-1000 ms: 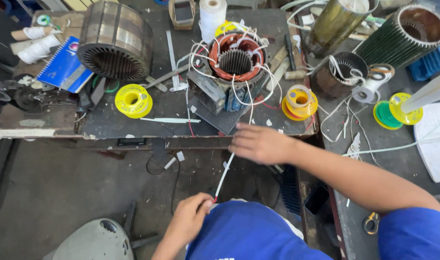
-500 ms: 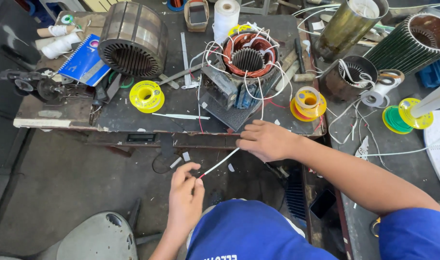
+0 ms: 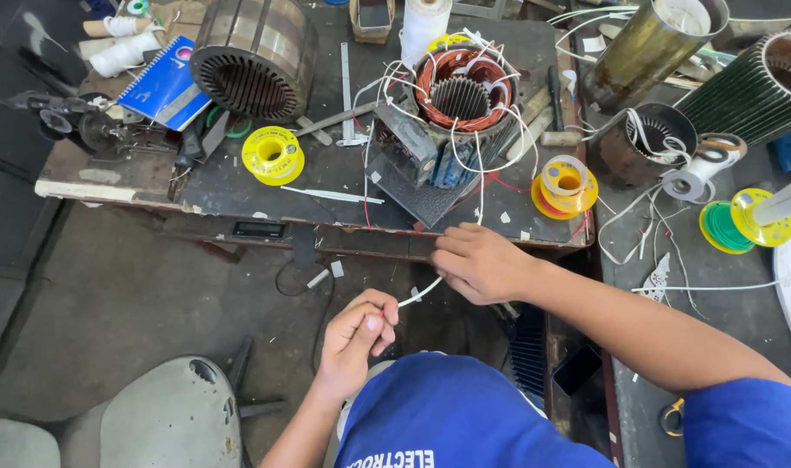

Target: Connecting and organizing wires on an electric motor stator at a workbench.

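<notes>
White thin insulating sleeve (image 3: 420, 292) slants in the air just below the dark cluttered worktop's (image 3: 239, 186) front edge, its long axis rising from the left hand (image 3: 354, 340), fingers pinching its lower end, to the right hand (image 3: 479, 263), pinching its upper end.

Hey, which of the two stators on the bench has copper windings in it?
The stator directly above the right hand, with reddish copper coils and white leads hanging from it. The bare stator at the left, beside the blue notebook, has empty slots.
</notes>
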